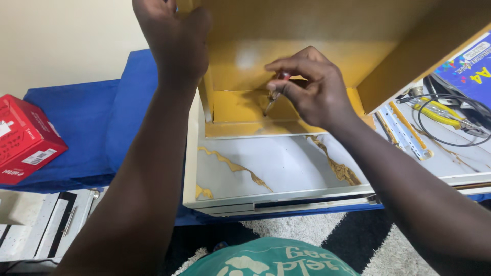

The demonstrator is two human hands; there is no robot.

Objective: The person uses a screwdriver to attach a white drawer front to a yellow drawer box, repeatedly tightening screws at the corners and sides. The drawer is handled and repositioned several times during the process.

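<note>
A yellow wooden box (307,46) lies on its side on a white marble-patterned panel (276,163), its opening facing me. My left hand (171,38) grips the box's left wall near the top. My right hand (314,89) reaches inside and pinches a small screwdriver (273,94) with a red handle. Its tip points down at the inner back corner where the box's floor meets the back wall.
A red cardboard box (23,140) sits on blue cloth (97,122) at the left. At the right lie white metal rails (406,130), yellow-handled pliers (434,112), a black cable (450,122) and a blue paper pack (473,66). A black-and-white rug (353,235) covers the floor below.
</note>
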